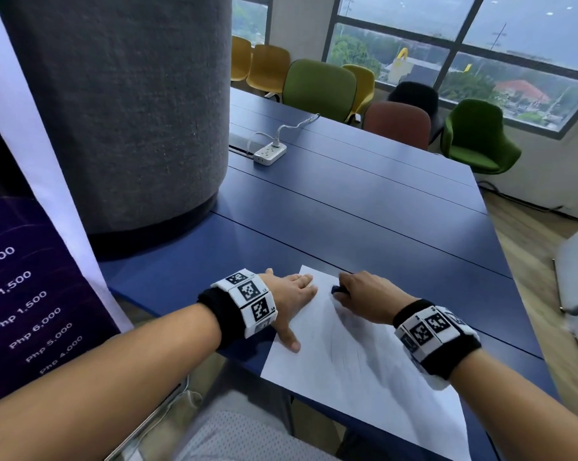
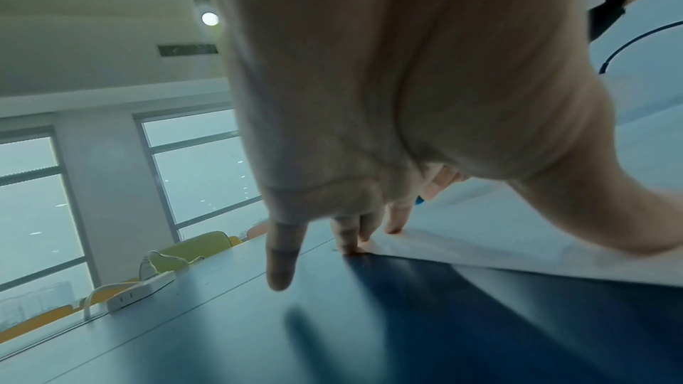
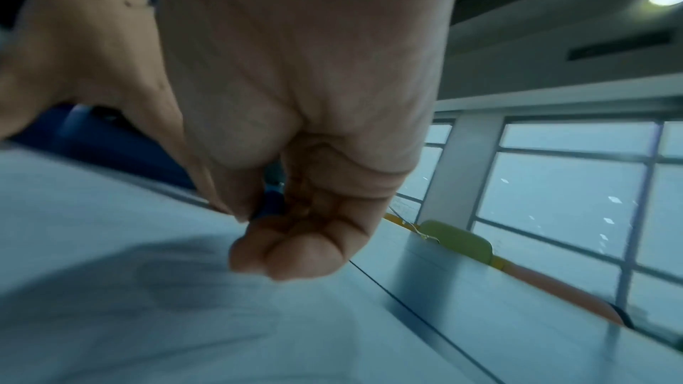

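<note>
A white sheet of paper [image 1: 354, 354] with faint pencil marks lies on the blue table [image 1: 347, 211] near its front edge. My left hand [image 1: 294, 294] lies flat with straight fingers, pressing the sheet's upper left corner; in the left wrist view its fingertips [image 2: 349, 247] touch the paper [image 2: 517, 244] and the tabletop. My right hand [image 1: 344, 292] rests on the upper part of the sheet, fingers curled round a small dark blue object [image 1: 337, 289]. The right wrist view shows that object [image 3: 271, 203] pinched between thumb and fingers; what it is stays unclear.
A white power strip [image 1: 269, 154] with a cable lies further back on the table. A thick grey pillar [image 1: 131, 111] rises at the left, with a printed banner [image 1: 21, 277] beside it. Green, yellow and red chairs [image 1: 319, 84] line the far side under the windows.
</note>
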The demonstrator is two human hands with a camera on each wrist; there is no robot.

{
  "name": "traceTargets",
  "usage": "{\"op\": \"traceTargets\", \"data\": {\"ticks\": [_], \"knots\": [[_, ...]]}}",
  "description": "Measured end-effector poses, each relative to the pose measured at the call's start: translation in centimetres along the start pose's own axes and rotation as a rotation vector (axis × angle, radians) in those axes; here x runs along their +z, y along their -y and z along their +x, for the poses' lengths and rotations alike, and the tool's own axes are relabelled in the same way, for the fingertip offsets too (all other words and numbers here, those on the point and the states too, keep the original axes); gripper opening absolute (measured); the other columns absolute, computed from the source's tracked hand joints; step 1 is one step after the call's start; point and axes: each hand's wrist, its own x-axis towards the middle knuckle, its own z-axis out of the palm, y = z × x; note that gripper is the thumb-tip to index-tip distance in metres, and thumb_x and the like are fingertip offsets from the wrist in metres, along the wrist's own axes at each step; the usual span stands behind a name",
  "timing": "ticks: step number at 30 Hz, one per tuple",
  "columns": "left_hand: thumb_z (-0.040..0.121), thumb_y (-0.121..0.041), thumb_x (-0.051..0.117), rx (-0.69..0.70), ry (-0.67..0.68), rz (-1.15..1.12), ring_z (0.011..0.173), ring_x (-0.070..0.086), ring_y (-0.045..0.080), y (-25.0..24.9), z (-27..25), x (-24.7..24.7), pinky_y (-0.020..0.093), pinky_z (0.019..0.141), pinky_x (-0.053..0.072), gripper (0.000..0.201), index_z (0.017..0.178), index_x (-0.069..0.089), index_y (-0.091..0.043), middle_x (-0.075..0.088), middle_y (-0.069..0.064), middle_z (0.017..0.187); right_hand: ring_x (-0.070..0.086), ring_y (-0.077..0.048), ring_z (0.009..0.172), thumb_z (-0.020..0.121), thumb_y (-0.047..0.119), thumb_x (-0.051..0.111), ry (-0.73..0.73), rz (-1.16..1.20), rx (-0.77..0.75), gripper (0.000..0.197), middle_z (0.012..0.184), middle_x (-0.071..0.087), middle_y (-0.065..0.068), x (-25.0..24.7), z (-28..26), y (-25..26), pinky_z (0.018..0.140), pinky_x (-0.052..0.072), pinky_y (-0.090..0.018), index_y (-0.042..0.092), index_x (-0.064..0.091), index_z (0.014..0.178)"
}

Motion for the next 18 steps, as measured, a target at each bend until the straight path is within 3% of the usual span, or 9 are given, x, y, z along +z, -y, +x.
{"op": "traceTargets", "data": {"ticks": [3,6,10,15,18], "knots": [[0.074,-0.062,0.073,0.006,0.007,0.010,0.151,-0.006,0.015,0.4,0.3,0.1,0.065,0.115,0.003,0.124,0.156,-0.007,-0.014,-0.011,0.001,0.165,0.055,-0.027,0.075,0.096,0.032,0.050,-0.004,0.122,0.032,0.022,0.090,0.059,-0.008,-0.3,0.2,-0.3,0.064,0.044,-0.035,0.011,0.051,0.089],[0.072,-0.064,0.073,-0.004,0.030,0.028,0.150,-0.008,0.013,0.6,0.7,0.0,0.066,0.115,-0.002,0.129,0.156,-0.010,-0.013,-0.013,0.000,0.164,0.060,-0.031,0.079,0.095,0.030,0.050,-0.007,0.140,0.021,0.023,0.094,0.064,-0.011,-0.1,0.7,-0.1,0.069,0.049,-0.038,0.008,0.057,0.092],[0.070,-0.065,0.074,-0.013,0.049,0.030,0.150,-0.009,0.014,0.6,1.0,-0.2,0.068,0.113,-0.006,0.132,0.155,-0.012,-0.012,-0.014,0.001,0.164,0.060,-0.034,0.085,0.097,0.031,0.045,-0.049,0.024,-0.017,0.018,0.096,0.064,-0.011,-0.2,0.6,0.5,0.063,0.038,-0.032,0.014,0.050,0.095],[0.063,-0.064,0.080,-0.029,0.078,0.065,0.150,-0.012,0.017,0.2,0.9,-0.2,0.071,0.109,-0.008,0.142,0.154,-0.015,-0.012,-0.017,0.002,0.163,0.050,-0.025,0.073,0.095,0.031,0.048,0.013,0.017,-0.246,0.011,0.082,0.058,-0.001,0.3,-0.9,1.9,0.062,0.033,-0.030,0.020,0.049,0.093],[0.062,-0.062,0.081,-0.053,0.098,0.078,0.150,-0.014,0.017,-0.2,0.9,-0.3,0.070,0.109,-0.009,0.144,0.152,-0.020,-0.011,-0.019,0.003,0.163,0.047,-0.027,0.072,0.095,0.033,0.047,-0.024,0.013,-0.110,0.015,0.082,0.055,-0.002,-0.3,-0.2,1.0,0.063,0.038,-0.031,0.019,0.046,0.089]]}}
